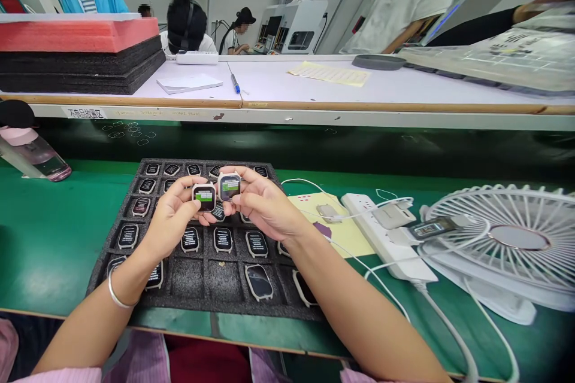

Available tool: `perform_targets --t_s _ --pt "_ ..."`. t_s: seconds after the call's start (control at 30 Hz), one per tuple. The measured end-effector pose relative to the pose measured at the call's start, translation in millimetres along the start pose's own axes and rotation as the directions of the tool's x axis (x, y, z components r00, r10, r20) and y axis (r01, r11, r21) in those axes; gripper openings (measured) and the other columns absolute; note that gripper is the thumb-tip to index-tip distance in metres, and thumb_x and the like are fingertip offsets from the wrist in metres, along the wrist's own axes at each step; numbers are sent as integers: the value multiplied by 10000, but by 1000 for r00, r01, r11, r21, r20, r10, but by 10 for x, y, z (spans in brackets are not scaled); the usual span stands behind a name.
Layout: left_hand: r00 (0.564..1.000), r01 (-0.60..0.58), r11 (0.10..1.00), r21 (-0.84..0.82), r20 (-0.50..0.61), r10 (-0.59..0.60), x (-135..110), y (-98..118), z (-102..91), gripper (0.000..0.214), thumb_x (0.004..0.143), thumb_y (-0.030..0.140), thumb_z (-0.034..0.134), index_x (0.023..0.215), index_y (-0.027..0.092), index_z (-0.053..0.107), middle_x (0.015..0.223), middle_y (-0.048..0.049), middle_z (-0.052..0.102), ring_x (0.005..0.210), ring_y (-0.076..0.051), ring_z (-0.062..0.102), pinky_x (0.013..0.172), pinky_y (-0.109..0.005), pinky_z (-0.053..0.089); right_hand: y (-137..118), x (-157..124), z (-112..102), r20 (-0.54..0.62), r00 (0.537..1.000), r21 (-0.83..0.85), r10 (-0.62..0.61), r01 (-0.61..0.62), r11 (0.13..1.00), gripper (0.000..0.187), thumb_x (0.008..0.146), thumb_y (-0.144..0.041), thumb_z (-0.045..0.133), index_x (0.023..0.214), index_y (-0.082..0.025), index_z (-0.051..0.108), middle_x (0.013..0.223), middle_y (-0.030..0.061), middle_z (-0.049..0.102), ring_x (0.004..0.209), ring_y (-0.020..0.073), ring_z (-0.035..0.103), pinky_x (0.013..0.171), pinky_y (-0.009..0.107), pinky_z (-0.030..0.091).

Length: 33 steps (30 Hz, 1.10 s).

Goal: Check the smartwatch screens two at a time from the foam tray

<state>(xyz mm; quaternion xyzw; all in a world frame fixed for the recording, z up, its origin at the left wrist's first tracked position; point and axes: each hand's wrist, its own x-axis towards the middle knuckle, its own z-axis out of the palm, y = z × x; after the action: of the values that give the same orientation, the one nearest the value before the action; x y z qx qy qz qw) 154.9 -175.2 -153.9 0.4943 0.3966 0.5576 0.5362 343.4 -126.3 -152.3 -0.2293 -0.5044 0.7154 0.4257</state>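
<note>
My left hand (pixel 173 215) is closed on a smartwatch body (pixel 204 198) without a strap, its lit screen showing green and white. Close beside it, my right hand (pixel 260 200) grips a second smartwatch (pixel 229 187) with a similar screen, the thumb at its lower edge. Both are held above a black foam tray (pixel 186 278) divided into square compartments. Several more strapless watches lie in it, many with white text on dark screens. One watch with a dark screen (pixel 259 282) sits in the front row, right of two bare compartments. My forearms hide parts of the tray.
Right of the tray are a yellow sheet (pixel 359 242), a white power strip (pixel 381 233) with plugs and cables, and a white fan (pixel 516 239). A bottle (pixel 36 152) stands at left. Foam sheets (pixel 76 63) and papers lie on the shelf ahead; other people are beyond.
</note>
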Motion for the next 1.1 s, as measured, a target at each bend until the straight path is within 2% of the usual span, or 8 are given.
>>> perform_targets --t_s 0.23,0.53,0.77,1.1 --pt "1000 9 1000 15 4 -9 4 -6 1 367 771 227 689 1122 166 596 858 -17 754 616 -166 739 596 -270 573 42 24 -2 -37 999 -1 -13 13 1000 388 740 -162 788 1096 -210 640 830 -50 627 566 82 605 551 234 508" --pt "1000 -11 999 38 7 11 4 -17 -3 379 759 217 687 1123 167 591 873 -10 737 598 -150 727 583 -258 564 40 17 -10 -24 1000 3 -2 2 1000 402 734 -136 747 1114 -216 646 831 -44 634 582 94 609 569 251 535" --pt "1000 -30 996 79 -5 30 2 0 0 364 759 212 687 1107 172 587 784 11 708 588 -149 712 564 -252 551 31 11 3 -14 1000 2 1 -1 1000 385 741 -141 752 1105 -226 657 852 -40 653 582 96 628 579 262 552" --pt "1000 -8 996 84 20 6 5 6 14 385 741 191 666 1115 170 577 808 7 712 605 -149 719 581 -253 562 31 23 27 -53 998 -27 -17 15 1000 420 695 -199 866 1050 -213 642 788 -61 621 536 74 572 513 220 481"
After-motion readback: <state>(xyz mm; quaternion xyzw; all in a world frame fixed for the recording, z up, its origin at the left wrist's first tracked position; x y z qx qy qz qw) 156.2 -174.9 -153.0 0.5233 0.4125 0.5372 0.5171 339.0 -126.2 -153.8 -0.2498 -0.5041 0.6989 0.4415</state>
